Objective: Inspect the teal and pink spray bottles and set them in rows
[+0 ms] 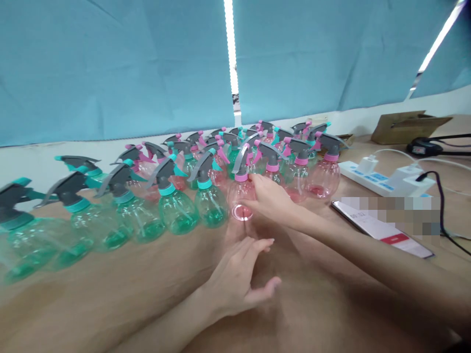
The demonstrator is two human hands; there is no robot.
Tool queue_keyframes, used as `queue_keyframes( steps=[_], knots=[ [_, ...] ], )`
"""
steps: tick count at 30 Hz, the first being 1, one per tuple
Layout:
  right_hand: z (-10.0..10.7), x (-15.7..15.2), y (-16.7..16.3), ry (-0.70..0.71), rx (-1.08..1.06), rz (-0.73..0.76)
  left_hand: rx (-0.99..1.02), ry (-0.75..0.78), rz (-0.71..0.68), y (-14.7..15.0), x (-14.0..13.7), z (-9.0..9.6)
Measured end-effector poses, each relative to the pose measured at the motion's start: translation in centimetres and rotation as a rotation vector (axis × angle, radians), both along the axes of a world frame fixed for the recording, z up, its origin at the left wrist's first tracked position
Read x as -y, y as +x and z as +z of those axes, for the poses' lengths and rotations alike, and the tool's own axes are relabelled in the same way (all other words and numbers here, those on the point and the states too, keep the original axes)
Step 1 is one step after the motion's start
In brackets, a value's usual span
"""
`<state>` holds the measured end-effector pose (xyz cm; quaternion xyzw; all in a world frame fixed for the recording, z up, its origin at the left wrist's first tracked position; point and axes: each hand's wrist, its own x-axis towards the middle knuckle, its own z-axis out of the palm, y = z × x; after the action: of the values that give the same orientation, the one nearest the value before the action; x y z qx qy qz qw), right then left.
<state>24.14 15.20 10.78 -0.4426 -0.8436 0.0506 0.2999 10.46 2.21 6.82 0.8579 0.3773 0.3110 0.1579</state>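
Observation:
My right hand [270, 196] is closed around the right side of a pink spray bottle [240, 191] with a grey trigger head, standing upright in the front row. My left hand [243, 274] hovers nearer to me over the table, thumb and fingers apart, holding nothing. Left of the pink bottle stands a green spray bottle [211, 206] with a turquoise collar, and another green spray bottle [178, 213] is beside that one. To the right, past my right hand, are more pink spray bottles [324, 179].
Several more green and pink spray bottles crowd behind and to the left. At right lie a phone [382, 230] and a white power strip [368, 179] with plugged-in chargers and cables. A cardboard box [401, 128] sits farther back, before a blue curtain [147, 63].

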Motion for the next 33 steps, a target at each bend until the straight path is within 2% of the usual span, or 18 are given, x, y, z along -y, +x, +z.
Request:
queue_keyframes(
  steps=[9,15,19,24,28,33],
  knots=[
    [-0.3,0.4,0.3,-0.011,-0.06,0.021,-0.018,-0.045,0.008,-0.2,-0.1,0.1],
    [1.1,1.5,2.7,0.023,-0.222,-0.011,-0.001,-0.078,0.013,-0.5,-0.1,0.0],
    [2.1,1.0,5.5,0.031,-0.238,-0.115,0.012,-0.08,0.016,-0.6,-0.1,-0.1],
    [2.1,-0.3,7.7,-0.004,-0.163,-0.274,0.024,-0.079,0.029,-0.6,-0.2,-0.1],
    [1.7,-1.6,7.6,-0.101,-0.172,-0.212,0.006,-0.09,0.057,-0.6,-0.2,-0.1],
    [1.1,-2.9,6.3,-0.125,-0.203,-0.153,-0.016,-0.066,0.079,-0.5,-0.1,-0.1]
  ],
)
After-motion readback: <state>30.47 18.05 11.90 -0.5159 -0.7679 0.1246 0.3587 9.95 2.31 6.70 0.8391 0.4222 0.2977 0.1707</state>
